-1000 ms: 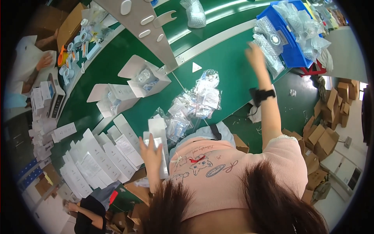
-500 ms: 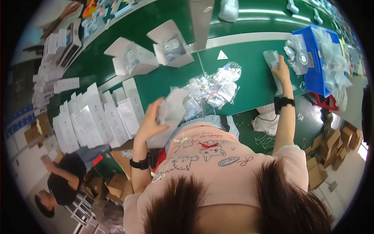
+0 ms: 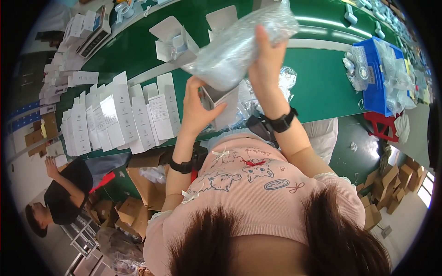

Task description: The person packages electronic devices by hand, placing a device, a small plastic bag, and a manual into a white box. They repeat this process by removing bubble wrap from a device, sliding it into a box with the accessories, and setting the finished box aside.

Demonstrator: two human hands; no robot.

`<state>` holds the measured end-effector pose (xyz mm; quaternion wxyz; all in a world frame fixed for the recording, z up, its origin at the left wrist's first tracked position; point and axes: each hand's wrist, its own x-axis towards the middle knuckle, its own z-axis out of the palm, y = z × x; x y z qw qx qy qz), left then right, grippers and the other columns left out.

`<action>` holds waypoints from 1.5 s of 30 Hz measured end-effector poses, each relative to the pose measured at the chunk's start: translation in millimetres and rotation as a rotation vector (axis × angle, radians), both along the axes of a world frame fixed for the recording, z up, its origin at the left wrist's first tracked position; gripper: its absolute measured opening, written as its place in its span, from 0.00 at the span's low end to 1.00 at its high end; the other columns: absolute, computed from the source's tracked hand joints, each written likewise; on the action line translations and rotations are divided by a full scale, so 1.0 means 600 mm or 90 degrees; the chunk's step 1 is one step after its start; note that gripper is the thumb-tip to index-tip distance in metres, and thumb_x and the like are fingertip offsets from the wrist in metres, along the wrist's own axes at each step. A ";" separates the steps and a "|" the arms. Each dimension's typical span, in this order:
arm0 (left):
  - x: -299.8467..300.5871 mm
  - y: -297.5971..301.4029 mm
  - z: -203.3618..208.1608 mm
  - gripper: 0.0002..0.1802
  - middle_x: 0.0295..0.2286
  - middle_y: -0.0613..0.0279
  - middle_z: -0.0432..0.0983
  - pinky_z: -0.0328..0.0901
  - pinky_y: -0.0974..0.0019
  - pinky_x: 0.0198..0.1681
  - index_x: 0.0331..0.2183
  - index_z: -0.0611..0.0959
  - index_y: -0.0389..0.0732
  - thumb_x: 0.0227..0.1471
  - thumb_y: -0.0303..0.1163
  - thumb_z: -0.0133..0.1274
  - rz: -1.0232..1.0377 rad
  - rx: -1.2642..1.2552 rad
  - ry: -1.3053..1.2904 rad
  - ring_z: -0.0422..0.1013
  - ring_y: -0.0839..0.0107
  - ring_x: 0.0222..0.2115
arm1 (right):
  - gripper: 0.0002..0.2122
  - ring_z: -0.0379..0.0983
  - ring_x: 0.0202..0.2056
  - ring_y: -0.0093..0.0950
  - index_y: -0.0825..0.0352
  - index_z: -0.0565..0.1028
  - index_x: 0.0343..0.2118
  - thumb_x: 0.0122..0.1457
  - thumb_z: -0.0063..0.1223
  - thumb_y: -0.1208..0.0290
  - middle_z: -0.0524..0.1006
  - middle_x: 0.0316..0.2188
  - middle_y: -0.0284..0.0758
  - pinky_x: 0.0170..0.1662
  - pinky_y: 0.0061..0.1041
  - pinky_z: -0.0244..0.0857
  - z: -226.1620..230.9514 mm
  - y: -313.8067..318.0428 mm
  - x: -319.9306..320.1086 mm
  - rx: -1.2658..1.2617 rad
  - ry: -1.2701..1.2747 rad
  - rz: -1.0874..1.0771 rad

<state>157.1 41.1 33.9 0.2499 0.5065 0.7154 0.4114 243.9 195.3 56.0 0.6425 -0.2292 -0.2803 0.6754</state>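
Honestly, keep the small white box (image 3: 221, 103) steady in the left hand (image 3: 198, 108) mid-frame while the right hand (image 3: 264, 69), gripping the plastic-wrapped part (image 3: 239, 43) above it, lines it up with the opening.

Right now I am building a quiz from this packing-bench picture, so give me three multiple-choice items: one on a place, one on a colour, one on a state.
1. Where is the clear plastic bag?
A. Lying in the blue bin
B. Held up over the white box
C. On the floor

2. What colour is the bench top?
A. Green
B. Red
C. Grey

3. How is the white box in the left hand?
A. Taped shut
C. Crushed flat
B. Open at the top

Answers: 1 B, the right hand grips the bag above the box mouth. 2 A, the bare surface beside the blue bin is green. 3 B, its flap stands open under the bag.
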 end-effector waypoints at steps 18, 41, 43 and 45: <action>-0.085 -0.026 -0.074 0.35 0.45 0.45 0.60 0.56 0.63 0.47 0.33 0.58 0.42 0.27 0.29 0.66 0.019 0.205 -0.009 0.60 0.58 0.45 | 0.15 0.59 0.50 0.42 0.65 0.74 0.37 0.46 0.57 0.65 0.66 0.45 0.43 0.50 0.34 0.55 -0.061 0.045 0.115 0.525 -0.636 0.157; -0.092 0.009 -0.110 0.29 0.48 0.50 0.59 0.63 0.65 0.39 0.38 0.68 0.41 0.31 0.28 0.63 0.088 0.082 -0.051 0.63 0.59 0.42 | 0.19 0.65 0.37 0.41 0.70 0.71 0.33 0.35 0.63 0.72 0.68 0.36 0.42 0.39 0.32 0.61 -0.281 0.013 0.310 0.259 -1.192 0.177; -0.083 0.028 -0.080 0.29 0.47 0.51 0.59 0.63 0.63 0.39 0.39 0.68 0.41 0.31 0.28 0.62 0.067 0.156 0.176 0.64 0.58 0.41 | 0.21 0.67 0.34 0.41 0.69 0.70 0.36 0.36 0.63 0.72 0.69 0.35 0.41 0.38 0.32 0.62 -0.295 0.016 0.329 0.307 -1.135 0.131; -0.078 0.036 -0.064 0.28 0.47 0.51 0.59 0.63 0.63 0.38 0.39 0.69 0.41 0.32 0.28 0.62 0.090 0.170 0.198 0.64 0.58 0.40 | 0.21 0.67 0.32 0.38 0.69 0.70 0.37 0.36 0.62 0.74 0.69 0.34 0.40 0.36 0.29 0.62 -0.267 0.018 0.309 0.316 -1.121 0.129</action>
